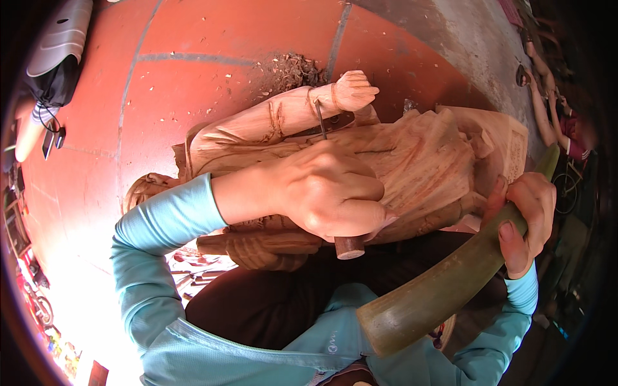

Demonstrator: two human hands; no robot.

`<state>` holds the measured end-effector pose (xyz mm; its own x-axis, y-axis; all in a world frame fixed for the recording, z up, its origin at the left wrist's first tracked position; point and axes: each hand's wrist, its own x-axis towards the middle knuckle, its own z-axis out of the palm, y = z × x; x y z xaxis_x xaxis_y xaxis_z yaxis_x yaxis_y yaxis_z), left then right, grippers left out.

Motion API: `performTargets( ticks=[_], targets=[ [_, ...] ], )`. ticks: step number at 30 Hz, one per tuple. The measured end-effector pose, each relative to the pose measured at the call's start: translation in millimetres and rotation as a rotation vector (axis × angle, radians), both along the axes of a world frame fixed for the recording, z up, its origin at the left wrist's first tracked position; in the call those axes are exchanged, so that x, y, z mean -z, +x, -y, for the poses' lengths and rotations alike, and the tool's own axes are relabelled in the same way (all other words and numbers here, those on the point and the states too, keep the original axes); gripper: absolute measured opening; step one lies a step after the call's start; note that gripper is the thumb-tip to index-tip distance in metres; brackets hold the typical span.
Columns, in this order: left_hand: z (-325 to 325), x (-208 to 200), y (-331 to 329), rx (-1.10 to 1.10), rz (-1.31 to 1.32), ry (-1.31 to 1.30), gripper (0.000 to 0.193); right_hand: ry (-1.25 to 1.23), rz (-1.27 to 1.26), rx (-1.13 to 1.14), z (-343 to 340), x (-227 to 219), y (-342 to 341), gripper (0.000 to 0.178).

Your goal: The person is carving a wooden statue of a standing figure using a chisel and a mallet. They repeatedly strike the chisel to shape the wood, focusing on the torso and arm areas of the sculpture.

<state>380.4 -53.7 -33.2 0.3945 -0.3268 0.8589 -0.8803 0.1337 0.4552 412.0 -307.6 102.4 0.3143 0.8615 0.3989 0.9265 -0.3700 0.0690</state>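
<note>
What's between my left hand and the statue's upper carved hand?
In the head view, a thin metal tool shaft extends from your left hand toward the upper carved hand, over the wooden statue.

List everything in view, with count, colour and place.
Carved figure: 1, reddish-brown wood, centre
Chisel-like tool: 1, brown handle and dark shank, over the figure
Tapered club: 1, olive green, lower right
Wood shavings: heap plus scattered bits, brown, beyond the figure
Tiled floor: 1, red, behind
Bystanders: at least 2, partly seen, left and right edges
Edge clutter: uncountable, mixed, too small to identify
Sleeves: 2, teal, both forearms
Left hand: 1, bare, around the chisel-like tool
Right hand: 1, bare, around the club
</note>
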Motion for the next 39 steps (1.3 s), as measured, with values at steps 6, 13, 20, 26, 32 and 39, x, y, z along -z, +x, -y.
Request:
performTargets(
  ticks=[6,13,20,26,32,39],
  targets=[
    [5.0,16.2,-10.2,0.093,0.099,0.241,0.033,-0.020,-0.028,0.015,-2.0,-0.5,2.8,0.075],
    [2.7,3.3,-8.7,-0.060,0.317,0.323,0.027,-0.037,-0.003,0.003,1.6,-4.2,-1.2,0.072],
    [8.7,5.5,-10.8,0.085,0.115,0.244,0.030,-0.037,-0.050,-0.006,2.3,-4.6,-1.3,0.054],
    [9.0,8.9,-6.8,0.093,0.106,0.188,0.032,-0.065,-0.120,0.043,0.4,-7.5,-2.8,0.060],
    [6.7,6.2,-3.3,0.090,0.077,0.084,0.038,-0.011,-0.094,0.016,-1.4,-0.6,-2.9,0.075],
    [-5.7,-1.3,9.5,0.200,0.000,-0.001,0.041,-0.126,-0.062,0.065,-14.6,-8.7,4.3,0.065]
  ],
)
